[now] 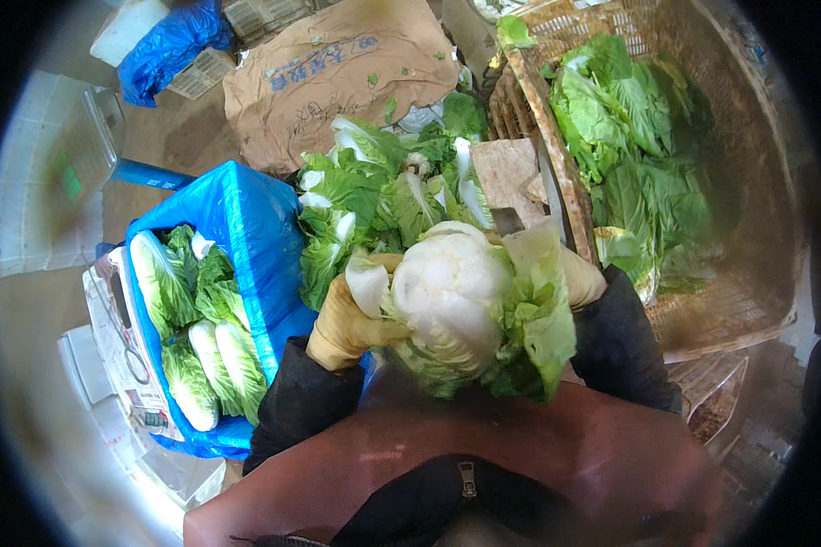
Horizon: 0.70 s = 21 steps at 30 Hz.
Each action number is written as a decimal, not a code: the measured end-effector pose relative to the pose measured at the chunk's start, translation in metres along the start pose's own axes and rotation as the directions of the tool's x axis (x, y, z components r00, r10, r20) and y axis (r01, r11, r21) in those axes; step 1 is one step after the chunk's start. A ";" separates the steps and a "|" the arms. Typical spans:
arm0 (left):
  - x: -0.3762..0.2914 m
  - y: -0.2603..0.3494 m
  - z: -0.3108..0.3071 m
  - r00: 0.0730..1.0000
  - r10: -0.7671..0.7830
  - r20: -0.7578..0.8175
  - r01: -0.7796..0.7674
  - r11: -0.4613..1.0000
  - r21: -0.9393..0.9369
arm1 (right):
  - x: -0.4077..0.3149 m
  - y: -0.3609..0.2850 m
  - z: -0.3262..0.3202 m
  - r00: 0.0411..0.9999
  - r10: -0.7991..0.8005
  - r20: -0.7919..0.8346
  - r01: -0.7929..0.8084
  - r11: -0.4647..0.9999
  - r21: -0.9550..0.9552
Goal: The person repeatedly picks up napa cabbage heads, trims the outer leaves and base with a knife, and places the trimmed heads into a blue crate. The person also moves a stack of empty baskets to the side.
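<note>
A napa cabbage head is held up before my chest, its white cut base facing me. My left hand, in a yellowish glove, grips its left side, where a pale leaf base sticks out. My right hand, gloved alike, is at the right behind a drooping outer leaf; its fingers are hidden. A small dark blade, probably a knife's, shows just above the cabbage; what holds it is hidden. Loose trimmed leaves lie in a heap beyond the cabbage.
At the left stands a box lined with blue plastic, holding several napa cabbages. A large dirty plastic crate at the right contains green leaves. Behind the heap lies a brown sack bearing writing. A reddish-brown apron covers my front.
</note>
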State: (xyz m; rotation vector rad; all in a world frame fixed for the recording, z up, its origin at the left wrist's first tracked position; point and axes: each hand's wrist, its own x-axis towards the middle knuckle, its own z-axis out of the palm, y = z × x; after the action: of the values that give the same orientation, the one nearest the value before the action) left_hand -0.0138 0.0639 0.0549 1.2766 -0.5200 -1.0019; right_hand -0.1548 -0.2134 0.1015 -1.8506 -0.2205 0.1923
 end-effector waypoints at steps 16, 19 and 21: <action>0.015 0.021 0.034 0.947 0.261 -0.185 -0.250 0.965 0.083 | 0.014 -0.011 0.052 0.893 0.249 -0.375 -0.193 0.964 0.180; 0.008 0.026 0.005 0.955 0.294 -0.029 -0.280 0.934 0.224 | 0.001 -0.024 0.020 0.900 0.270 -0.342 -0.207 0.955 0.211; 0.000 0.030 -0.007 0.981 0.194 0.004 -0.189 0.948 0.256 | 0.002 -0.020 -0.001 0.810 0.484 -0.331 -0.511 0.859 0.003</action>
State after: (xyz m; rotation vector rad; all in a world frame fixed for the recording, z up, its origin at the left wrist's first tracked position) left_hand 0.0016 0.0668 0.0814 1.4319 -0.7608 -0.7746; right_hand -0.1537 -0.2080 0.1207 -1.9639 0.5047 0.2405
